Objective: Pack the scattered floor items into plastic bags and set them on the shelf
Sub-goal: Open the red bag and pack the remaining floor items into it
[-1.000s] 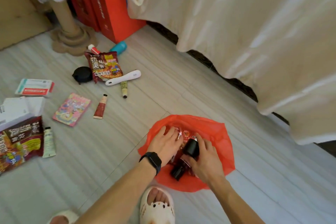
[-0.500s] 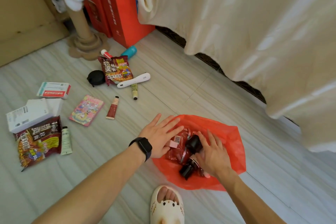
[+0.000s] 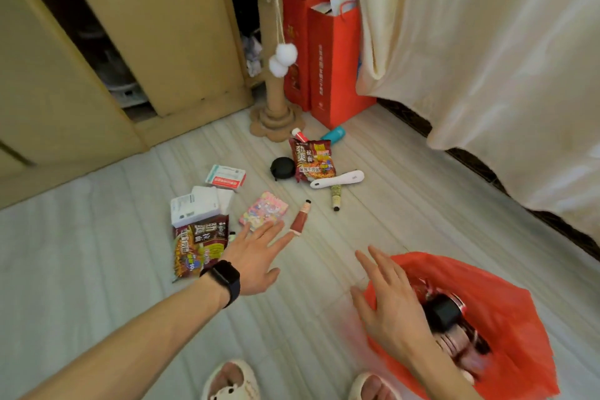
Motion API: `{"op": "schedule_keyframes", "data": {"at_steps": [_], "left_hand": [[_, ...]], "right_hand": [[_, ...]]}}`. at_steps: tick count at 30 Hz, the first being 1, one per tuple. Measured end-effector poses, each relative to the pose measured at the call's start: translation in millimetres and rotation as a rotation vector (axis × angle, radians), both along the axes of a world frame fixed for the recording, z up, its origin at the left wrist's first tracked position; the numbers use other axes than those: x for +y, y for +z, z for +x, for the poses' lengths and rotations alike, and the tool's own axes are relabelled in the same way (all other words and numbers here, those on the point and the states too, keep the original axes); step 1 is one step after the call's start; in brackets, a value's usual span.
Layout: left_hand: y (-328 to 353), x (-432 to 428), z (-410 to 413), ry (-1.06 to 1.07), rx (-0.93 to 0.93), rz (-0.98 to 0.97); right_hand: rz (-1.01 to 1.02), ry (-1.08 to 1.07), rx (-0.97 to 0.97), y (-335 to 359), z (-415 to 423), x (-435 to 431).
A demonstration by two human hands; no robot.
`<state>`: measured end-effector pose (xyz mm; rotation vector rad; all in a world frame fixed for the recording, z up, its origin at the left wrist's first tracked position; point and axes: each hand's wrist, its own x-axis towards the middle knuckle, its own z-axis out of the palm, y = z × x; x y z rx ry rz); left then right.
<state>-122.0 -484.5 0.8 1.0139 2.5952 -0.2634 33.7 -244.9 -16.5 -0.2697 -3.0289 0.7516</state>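
Note:
A red plastic bag [image 3: 506, 308] lies open on the floor at the lower right, holding a dark bottle with a black cap [image 3: 443, 315] and red packets. My right hand [image 3: 386, 305] hovers at the bag's left edge, fingers spread, holding nothing. My left hand [image 3: 256, 256], with a black watch on the wrist, stretches out flat; its fingertips touch a small red tube [image 3: 301, 217]. Beside it lie a pink card pack [image 3: 263, 215], a dark noodle packet [image 3: 198, 245] and a white box [image 3: 194, 209].
Farther back lie a second noodle packet [image 3: 313, 159], a white handle [image 3: 337, 179], a black round case [image 3: 281, 168], a teal bottle [image 3: 334, 133] and a medicine box [image 3: 225, 176]. A cat scratching post [image 3: 271, 42], red boxes [image 3: 337, 68], wardrobe doors and a curtain border the floor.
Both hands have left the bag's contents. My left hand moved left and forward to the red tube; my right hand let go of the bottle. The camera tilted up.

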Motion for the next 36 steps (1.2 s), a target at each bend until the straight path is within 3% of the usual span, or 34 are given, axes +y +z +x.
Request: {"op": "schedule_keyframes", "data": {"at_steps": [5,12,17,24,31,36], "left_hand": [[-57,-93,23,0.459,-0.131,-0.031],[-140,-141,53,0.79,-0.349,-0.057],[-172,-146,73,0.824,-0.363,-0.039],[-169,-150,66,0.787,-0.362,-0.037],[-147,-157,-31,0.953,0.006,0.322],[-156,-146,-94,0.962,-0.19,0.167]], "right_hand": [[0.018,0.186,-0.063,-18,-37,-46],[0.167,0.502,-0.294,-87,-73,-90],[0.273,0.729,-0.475,-120,-102,-124],[0.233,0.767,-0.398,-151,-176,-193],[0.255,0.709,-0.407,-175,-166,-188],[0.216,0.604,-0.389,-184,-100,-144]]}}
